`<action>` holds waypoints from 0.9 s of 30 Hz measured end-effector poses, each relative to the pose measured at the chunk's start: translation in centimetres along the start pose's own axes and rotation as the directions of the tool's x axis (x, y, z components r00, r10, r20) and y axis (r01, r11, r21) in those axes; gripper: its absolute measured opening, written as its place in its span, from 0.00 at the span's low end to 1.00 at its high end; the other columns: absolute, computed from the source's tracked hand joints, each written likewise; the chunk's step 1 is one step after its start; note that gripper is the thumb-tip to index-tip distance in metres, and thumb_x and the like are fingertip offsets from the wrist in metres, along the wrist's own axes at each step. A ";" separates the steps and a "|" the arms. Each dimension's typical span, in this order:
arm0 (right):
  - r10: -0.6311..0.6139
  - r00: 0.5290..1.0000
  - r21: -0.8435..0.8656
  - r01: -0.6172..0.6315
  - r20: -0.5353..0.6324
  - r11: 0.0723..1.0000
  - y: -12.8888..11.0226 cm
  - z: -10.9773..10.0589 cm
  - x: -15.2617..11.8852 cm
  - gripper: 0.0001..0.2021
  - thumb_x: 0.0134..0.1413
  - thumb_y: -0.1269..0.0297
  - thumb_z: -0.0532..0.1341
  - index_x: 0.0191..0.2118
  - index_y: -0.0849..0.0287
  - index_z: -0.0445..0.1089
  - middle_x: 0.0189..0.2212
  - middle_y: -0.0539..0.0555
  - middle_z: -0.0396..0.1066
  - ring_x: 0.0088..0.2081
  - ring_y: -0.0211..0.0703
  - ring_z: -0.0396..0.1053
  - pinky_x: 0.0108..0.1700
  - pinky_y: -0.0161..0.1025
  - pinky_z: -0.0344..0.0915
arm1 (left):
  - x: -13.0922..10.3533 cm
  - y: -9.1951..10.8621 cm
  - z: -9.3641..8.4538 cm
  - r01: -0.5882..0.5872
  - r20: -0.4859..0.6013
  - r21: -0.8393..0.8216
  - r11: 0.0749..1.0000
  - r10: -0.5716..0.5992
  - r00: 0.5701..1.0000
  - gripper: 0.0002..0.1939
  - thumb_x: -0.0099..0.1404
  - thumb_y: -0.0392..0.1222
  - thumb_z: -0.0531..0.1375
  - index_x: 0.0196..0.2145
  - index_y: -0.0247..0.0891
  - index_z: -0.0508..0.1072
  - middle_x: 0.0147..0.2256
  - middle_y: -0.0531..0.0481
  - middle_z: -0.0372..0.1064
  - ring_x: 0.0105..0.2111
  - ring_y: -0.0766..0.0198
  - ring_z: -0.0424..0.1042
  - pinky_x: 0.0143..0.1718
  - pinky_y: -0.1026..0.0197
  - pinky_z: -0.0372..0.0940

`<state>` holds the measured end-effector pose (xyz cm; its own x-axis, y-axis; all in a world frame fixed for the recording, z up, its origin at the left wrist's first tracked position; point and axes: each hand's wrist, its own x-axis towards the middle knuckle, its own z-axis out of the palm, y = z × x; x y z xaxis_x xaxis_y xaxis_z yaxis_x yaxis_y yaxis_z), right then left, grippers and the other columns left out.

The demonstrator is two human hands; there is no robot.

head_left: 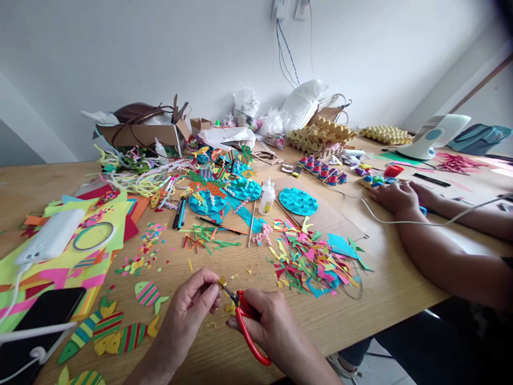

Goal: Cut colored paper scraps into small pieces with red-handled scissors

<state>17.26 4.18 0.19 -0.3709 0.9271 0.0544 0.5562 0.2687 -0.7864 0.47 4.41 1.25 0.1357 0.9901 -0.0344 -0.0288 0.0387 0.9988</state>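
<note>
Head view: striped paper fish (147, 294) lie at lower left. At lower centre, the left hand (194, 302) is pinched, thumb against fingers, on a small yellow paper piece (222, 279). Red-handled scissors (249, 338) meet it, tips pointing upper left, long axis slanting down to lower right. The right hand (272, 316), fingers curled, grips their handles. Further right, paper scraps (308, 262) cover the surface (385, 278).
</note>
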 end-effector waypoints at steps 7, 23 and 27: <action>0.032 0.999 0.012 -0.032 0.010 0.999 -0.5 -0.1 0.0 0.22 0.49 0.47 0.57 0.19 0.58 0.51 0.15 0.43 0.49 0.17 0.30 0.46 0.21 0.30 0.40 | -0.1 0.5 -0.1 -0.009 0.006 0.092 0.996 0.008 1.000 0.08 0.61 0.41 0.54 0.25 0.40 0.65 0.20 0.58 0.58 0.23 0.68 0.59 0.26 0.69 0.58; 0.007 1.000 0.019 -0.007 0.024 1.000 -0.2 -0.2 -0.1 0.22 0.51 0.47 0.56 0.19 0.58 0.51 0.15 0.43 0.49 0.18 0.30 0.45 0.21 0.30 0.41 | 0.1 0.6 0.0 0.032 -0.014 0.124 0.992 -0.030 0.999 0.05 0.59 0.40 0.55 0.26 0.39 0.66 0.19 0.58 0.58 0.21 0.67 0.58 0.23 0.68 0.57; 0.014 0.999 -0.004 -0.014 0.030 1.000 -0.2 -0.3 -0.1 0.23 0.51 0.46 0.55 0.19 0.58 0.51 0.15 0.43 0.49 0.18 0.30 0.46 0.20 0.30 0.42 | 0.0 0.6 0.1 0.019 -0.025 0.114 0.993 -0.016 1.000 0.05 0.59 0.40 0.55 0.25 0.39 0.67 0.19 0.58 0.59 0.21 0.68 0.59 0.23 0.69 0.58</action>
<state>17.43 4.06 0.58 -0.3855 0.9224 0.0251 0.5643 0.2571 -0.7845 0.53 4.47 1.88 0.1115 0.9924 -0.0512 0.0864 0.0416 0.9954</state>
